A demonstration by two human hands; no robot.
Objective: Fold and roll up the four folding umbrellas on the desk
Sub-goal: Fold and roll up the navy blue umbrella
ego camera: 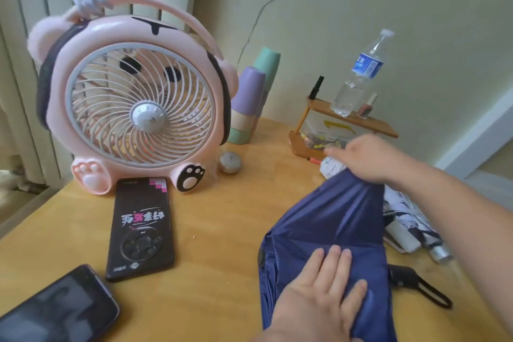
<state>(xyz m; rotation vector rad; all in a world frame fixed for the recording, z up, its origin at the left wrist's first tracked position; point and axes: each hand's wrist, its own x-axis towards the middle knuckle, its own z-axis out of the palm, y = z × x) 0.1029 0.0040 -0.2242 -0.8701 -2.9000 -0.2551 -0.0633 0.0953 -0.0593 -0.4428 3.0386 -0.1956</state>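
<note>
The navy umbrella [327,219] lies on the table [222,230], right of the pink fan [133,97] and nearer the camera. The right hand [369,158] has its grip closed on the canopy's far end, likely to draw the cloth taut. The left hand [319,294] lies flat, grip wide, pressing the folds so they hold. A white patterned umbrella [408,219] lies farther right of the fan, and a black phone [141,228] just in front of it
</note>
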